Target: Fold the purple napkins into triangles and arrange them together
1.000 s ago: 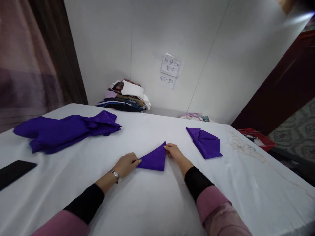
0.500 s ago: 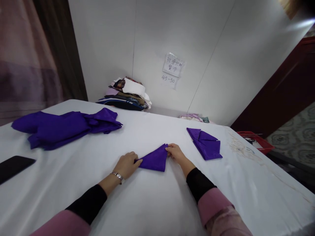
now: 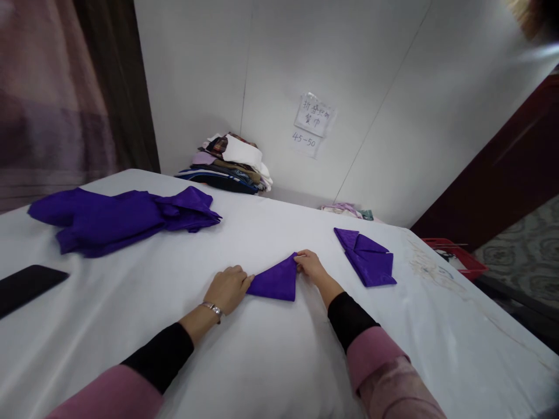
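Centrally: folded purple napkin, left corner pinched by left hand, upper-right corner by right hand. Frame right: another napkin, folded.

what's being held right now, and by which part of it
A folded purple cloth: the left grip has its narrow left end, the right grip its upper right corner.

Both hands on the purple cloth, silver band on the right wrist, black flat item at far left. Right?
One slip: the silver band is on the left wrist, per the head view. Both hands are on the purple cloth; black flat item at far left.
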Motion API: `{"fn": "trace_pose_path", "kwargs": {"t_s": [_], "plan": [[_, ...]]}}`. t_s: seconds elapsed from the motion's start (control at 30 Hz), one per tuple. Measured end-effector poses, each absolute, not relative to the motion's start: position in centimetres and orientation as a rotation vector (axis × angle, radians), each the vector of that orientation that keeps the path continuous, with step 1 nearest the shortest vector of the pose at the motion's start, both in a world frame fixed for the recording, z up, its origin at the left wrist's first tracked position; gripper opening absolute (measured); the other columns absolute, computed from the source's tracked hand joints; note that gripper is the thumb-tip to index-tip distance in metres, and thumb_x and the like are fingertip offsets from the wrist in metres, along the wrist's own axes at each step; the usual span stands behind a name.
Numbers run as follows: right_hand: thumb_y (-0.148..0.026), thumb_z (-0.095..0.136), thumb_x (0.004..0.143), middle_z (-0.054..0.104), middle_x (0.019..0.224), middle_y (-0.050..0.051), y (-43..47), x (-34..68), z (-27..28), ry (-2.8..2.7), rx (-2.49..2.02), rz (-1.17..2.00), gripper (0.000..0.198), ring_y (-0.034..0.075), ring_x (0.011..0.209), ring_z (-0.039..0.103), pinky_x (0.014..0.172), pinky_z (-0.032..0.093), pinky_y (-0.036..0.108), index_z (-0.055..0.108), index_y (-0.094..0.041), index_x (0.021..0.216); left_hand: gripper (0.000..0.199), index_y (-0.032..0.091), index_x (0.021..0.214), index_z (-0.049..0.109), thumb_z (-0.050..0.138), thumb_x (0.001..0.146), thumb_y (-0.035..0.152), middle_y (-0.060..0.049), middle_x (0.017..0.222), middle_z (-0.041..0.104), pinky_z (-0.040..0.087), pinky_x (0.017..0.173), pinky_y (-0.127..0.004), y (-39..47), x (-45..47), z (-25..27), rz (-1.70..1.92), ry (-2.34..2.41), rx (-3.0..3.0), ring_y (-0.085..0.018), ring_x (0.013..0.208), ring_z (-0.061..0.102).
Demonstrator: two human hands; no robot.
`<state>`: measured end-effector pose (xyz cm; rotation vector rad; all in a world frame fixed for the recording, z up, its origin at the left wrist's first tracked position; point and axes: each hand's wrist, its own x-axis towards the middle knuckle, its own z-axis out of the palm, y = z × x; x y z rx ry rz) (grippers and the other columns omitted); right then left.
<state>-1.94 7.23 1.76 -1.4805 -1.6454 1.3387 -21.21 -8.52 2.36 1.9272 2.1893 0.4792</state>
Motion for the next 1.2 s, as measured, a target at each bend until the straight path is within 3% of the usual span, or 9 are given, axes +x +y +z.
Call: {"fn": "trace_pose_path", "kwargs": {"t_s": [0.3, 0.57, 0.8, 1.0, 1.2], "plan": [[-0.016, 0.056, 0.072, 0.055, 0.057, -0.005, 8.8, -2.0, 0.5, -1.919, -1.513, 1.12, 0.016, 0.01, 0.046, 0.05, 0.046, 0.037, 0.021, 0.054, -0.018, 0.088, 0.04, 0.018, 0.071, 0.063, 0.031, 0.089, 0.033, -0.007, 0.086, 0.061, 0.036, 0.072, -0.035, -8.4, -20.9, 1.9, 0.444, 2.253, 1.966, -0.021, 0.086, 0.054], [-0.024, 0.058, 0.075, 0.056, 0.057, -0.004, 9.2, -1.6, 0.4, -2.062, -1.515, 0.945, 0.006, 0.011, 0.054, 0.051, 0.051, 0.035, 0.02, 0.055, -0.019, 0.075, 0.037, 0.018, 0.07, 0.061, 0.032, 0.089, 0.032, -0.007, 0.085, 0.061, 0.036, 0.073, -0.036, -8.4, -20.9, 1.7, 0.471, 2.271, 2.002, -0.021, 0.084, 0.054], [-0.018, 0.056, 0.074, 0.054, 0.052, -0.003, 9.4, -1.9, 0.4, -2.133, -1.548, 0.862, 0.015, 0.01, 0.052, 0.048, 0.051, 0.032, 0.021, 0.052, -0.018, 0.06, 0.028, 0.019, 0.069, 0.055, 0.038, 0.085, 0.034, -0.007, 0.083, 0.06, 0.038, 0.07, -0.035, -8.5, -21.0, 1.7, 0.53, 2.322, 1.937, -0.022, 0.08, 0.054], [-0.02, 0.059, 0.073, 0.055, 0.058, -0.003, 9.4, -2.0, -0.3, -2.102, -1.601, 0.767, 0.002, 0.011, 0.056, 0.049, 0.053, 0.031, 0.021, 0.058, -0.02, 0.072, 0.024, 0.019, 0.073, 0.056, 0.038, 0.086, 0.03, -0.006, 0.082, 0.059, 0.038, 0.071, -0.035, -8.4, -21.3, 1.3, 0.524, 2.32, 1.96, -0.022, 0.08, 0.054], [-0.018, 0.06, 0.072, 0.054, 0.051, -0.004, 9.7, -2.1, 0.2, -2.112, -1.629, 0.875, 0.005, 0.01, 0.047, 0.049, 0.049, 0.033, 0.021, 0.059, -0.019, 0.077, 0.022, 0.019, 0.072, 0.056, 0.042, 0.086, 0.029, -0.006, 0.084, 0.06, 0.037, 0.071, -0.033, -8.3, -21.6, 1.4, 0.512, 2.28, 1.973, -0.021, 0.08, 0.054]]}}
